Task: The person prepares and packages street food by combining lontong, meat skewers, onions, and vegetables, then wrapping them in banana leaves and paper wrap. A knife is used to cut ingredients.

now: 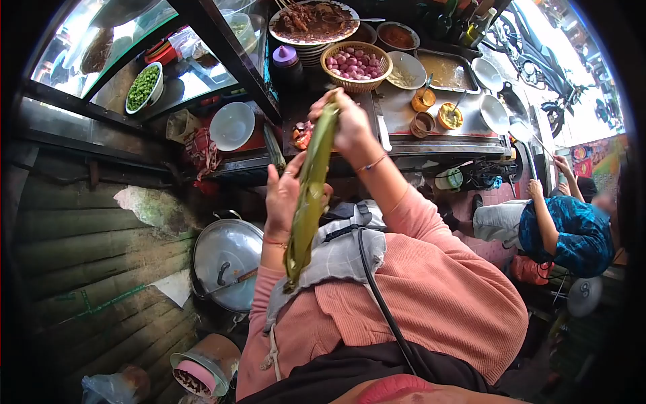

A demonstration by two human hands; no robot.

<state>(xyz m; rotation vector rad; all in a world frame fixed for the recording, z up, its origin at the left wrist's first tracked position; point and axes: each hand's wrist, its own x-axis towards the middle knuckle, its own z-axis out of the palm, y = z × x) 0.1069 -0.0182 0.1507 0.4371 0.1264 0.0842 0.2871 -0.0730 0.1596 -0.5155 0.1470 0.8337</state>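
Note:
A long, folded green banana leaf (311, 192) stretches lengthwise in front of my body, its lower end near my chest. My right hand (351, 124) is closed around its upper end. Lower down, my left hand (279, 195) cups the leaf loosely from behind, with fingers showing on both sides of it; the leaf hides the palm. Past the leaf, cut red and pale pieces (302, 136) lie on a dark board on the counter. A second rolled green leaf (274, 147) rests at the counter edge beside my left hand.
A basket of shallots (355, 66), a plate of meat in dark sauce (314, 21), a metal tray (447, 70) and a white bowl (232, 126) stand on the counter. A large lidded pot (229, 259) sits low on the left. Another person (565, 232) is at the right.

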